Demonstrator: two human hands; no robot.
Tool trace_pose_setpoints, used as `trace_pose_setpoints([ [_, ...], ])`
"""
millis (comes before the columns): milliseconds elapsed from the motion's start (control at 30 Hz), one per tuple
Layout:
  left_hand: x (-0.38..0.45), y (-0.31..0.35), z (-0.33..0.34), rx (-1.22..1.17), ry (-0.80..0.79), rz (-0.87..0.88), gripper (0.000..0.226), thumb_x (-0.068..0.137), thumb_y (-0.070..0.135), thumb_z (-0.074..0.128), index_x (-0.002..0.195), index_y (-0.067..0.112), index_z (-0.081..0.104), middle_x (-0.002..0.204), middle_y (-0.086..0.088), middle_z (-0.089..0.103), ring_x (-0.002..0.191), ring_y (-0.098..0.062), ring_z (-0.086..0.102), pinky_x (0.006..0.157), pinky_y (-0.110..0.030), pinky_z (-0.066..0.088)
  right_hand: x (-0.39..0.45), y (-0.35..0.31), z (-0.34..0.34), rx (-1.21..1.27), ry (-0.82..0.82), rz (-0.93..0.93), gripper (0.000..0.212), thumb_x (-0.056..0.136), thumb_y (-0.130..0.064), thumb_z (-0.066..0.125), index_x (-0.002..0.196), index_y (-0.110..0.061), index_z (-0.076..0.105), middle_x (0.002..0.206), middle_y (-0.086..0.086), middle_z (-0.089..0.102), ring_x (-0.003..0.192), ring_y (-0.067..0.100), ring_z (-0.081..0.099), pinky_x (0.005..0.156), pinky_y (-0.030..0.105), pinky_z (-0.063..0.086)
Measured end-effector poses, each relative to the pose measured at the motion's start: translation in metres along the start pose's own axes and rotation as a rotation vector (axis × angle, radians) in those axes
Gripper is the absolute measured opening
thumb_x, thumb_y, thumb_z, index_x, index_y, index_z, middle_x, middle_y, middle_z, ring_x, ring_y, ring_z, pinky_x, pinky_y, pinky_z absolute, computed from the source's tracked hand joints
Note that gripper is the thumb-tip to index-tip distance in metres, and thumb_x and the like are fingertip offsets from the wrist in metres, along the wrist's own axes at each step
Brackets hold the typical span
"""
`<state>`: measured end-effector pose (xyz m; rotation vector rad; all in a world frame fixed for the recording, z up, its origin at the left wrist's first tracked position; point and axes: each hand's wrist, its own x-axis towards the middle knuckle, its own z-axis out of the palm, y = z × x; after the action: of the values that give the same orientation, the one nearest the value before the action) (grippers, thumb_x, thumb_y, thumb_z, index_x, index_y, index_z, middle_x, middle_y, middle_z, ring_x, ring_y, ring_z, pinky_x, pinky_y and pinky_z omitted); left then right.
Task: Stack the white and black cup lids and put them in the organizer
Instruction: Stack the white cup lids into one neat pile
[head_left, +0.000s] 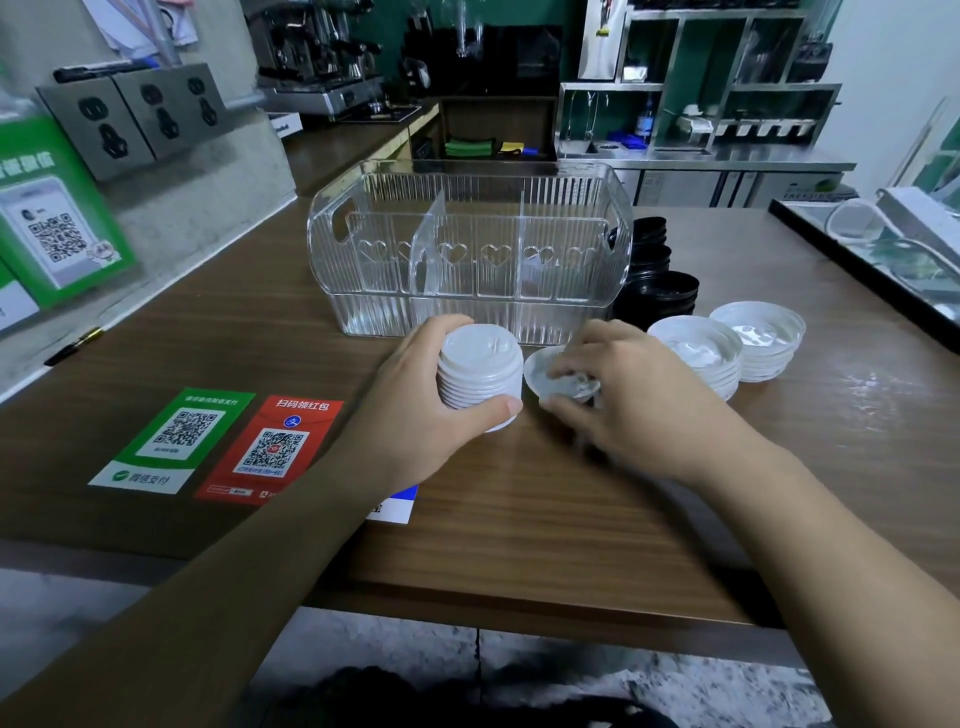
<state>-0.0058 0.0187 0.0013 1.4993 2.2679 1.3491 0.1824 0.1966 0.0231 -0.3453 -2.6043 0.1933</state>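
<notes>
On my counter, the green sticker (176, 439) carries a QR code and "微信支付", the red sticker (271, 448) beside it reads "扫码领红包" over its own QR code; the wall placard's (49, 218) lettering is too blurred.

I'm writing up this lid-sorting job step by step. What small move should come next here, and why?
Probably turn the single white lid over and set it on the white stack. The right hand pinches that lid, open side up, right beside the dome-up stack the left hand grips; the organizer looks empty.
</notes>
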Motion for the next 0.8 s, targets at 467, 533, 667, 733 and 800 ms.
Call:
trace_pose_setpoints([
  [467,-0.001,0.003,0.0,-0.013,-0.007,-0.012,0.078,0.085,0.05,0.098,0.15,0.041,0.056,0.141,0.024,0.062,0.132,0.003,0.058,0.106,-0.016,0.043,0.003,-0.003,0.003,-0.068,0.092,0.009,0.017,0.094,-0.018,0.079,0.078,-0.017,0.072,0.081,-0.001,0.061,0.08,0.028,0.056,0.075,0.048,0.053],
  [533,-0.001,0.003,0.0,-0.019,-0.018,0.0,0.078,0.085,0.049,0.099,0.15,0.042,0.056,0.141,0.024,0.063,0.132,0.001,0.06,0.11,-0.024,0.047,0.005,-0.007,-0.006,0.011,0.221,0.058,0.016,0.099,-0.018,0.076,0.084,-0.015,0.072,0.084,0.0,0.061,0.081,0.027,0.055,0.076,0.044,0.049],
  [667,-0.004,0.008,0.001,-0.027,-0.072,0.026,0.082,0.083,0.046,0.101,0.152,0.043,0.055,0.142,0.025,0.064,0.135,0.004,0.059,0.116,-0.028,0.049,0.004,-0.017,-0.023,0.285,0.372,0.25,0.024,0.111,-0.029,0.066,0.09,-0.017,0.065,0.076,-0.003,0.062,0.071,0.017,0.055,0.066,0.025,0.04],
  [733,-0.005,0.01,0.001,-0.042,-0.108,0.045,0.086,0.082,0.047,0.102,0.153,0.045,0.054,0.142,0.028,0.064,0.136,0.003,0.06,0.118,-0.031,0.049,0.003,-0.021,-0.027,0.398,0.397,0.292,0.025,0.113,-0.03,0.061,0.092,-0.017,0.064,0.074,0.0,0.063,0.069,0.016,0.055,0.063,0.021,0.04],
  [800,-0.005,0.01,0.001,-0.046,-0.139,0.061,0.091,0.081,0.049,0.102,0.156,0.047,0.051,0.142,0.031,0.064,0.137,0.003,0.061,0.119,-0.035,0.05,0.004,-0.022,-0.029,0.496,0.425,0.315,0.026,0.115,-0.029,0.058,0.094,-0.014,0.064,0.079,0.003,0.066,0.073,0.019,0.058,0.066,0.026,0.044],
])
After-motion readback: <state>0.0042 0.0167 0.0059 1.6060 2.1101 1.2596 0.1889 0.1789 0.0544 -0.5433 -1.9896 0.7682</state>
